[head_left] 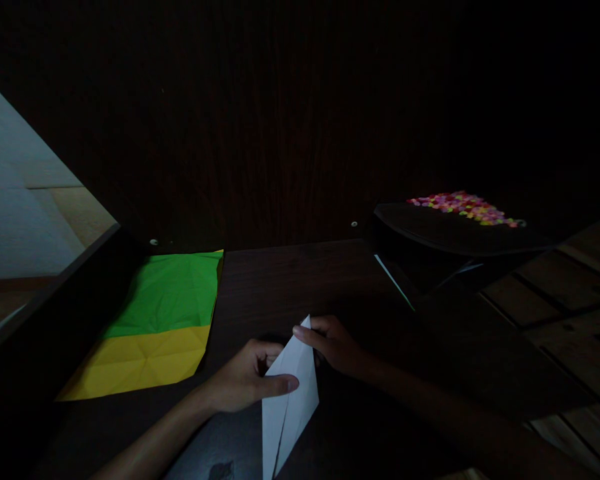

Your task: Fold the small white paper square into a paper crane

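A folded sheet of white paper, shaped like a long kite with a slit down its lower half, is held up above the dark wooden surface. My left hand grips its left side, thumb flat on the front and fingers curled behind. Near the pointed upper tip, my right hand pinches the paper between thumb and fingers. Part of the fingers of both hands is hidden behind the paper. To the left lie creased sheets of green paper and yellow paper, the green covering part of the yellow.
A dark wooden panel rises behind the surface. At the right, a dark shelf bears a string of pink, red and yellow pieces. A thin pale strip lies below it. A raised edge borders the left side.
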A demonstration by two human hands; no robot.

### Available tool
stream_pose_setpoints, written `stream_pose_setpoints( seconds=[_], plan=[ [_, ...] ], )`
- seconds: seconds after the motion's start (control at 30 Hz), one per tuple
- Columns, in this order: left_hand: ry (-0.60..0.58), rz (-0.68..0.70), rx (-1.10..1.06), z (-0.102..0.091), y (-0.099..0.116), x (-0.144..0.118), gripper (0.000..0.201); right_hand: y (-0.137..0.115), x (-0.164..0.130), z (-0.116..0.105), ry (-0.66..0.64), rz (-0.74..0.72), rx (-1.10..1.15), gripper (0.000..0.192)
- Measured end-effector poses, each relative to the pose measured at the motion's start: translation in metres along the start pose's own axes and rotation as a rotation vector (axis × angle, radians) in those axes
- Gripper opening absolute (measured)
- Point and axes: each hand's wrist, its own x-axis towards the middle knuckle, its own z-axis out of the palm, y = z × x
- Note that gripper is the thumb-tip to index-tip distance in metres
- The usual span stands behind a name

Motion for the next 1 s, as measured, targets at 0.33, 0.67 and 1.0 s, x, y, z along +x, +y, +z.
stream_pose_setpoints(
  seconds=[0.33,0.67,1.0],
  plan=[
    [0.130,0.028,0.109,-0.001,0.005,0.001,0.045,0.001,0.001,-0.004,0.003,-0.016,0.020,0.056],
    [0.176,0.041,0.137,-0.004,0.001,0.003,0.047,0.008,0.004,-0.009,-0.067,-0.088,0.031,0.054],
    [0.194,0.034,0.147,-0.004,0.003,0.003,0.044,0.004,0.006,-0.014,-0.026,-0.082,0.081,0.046]
  ],
)
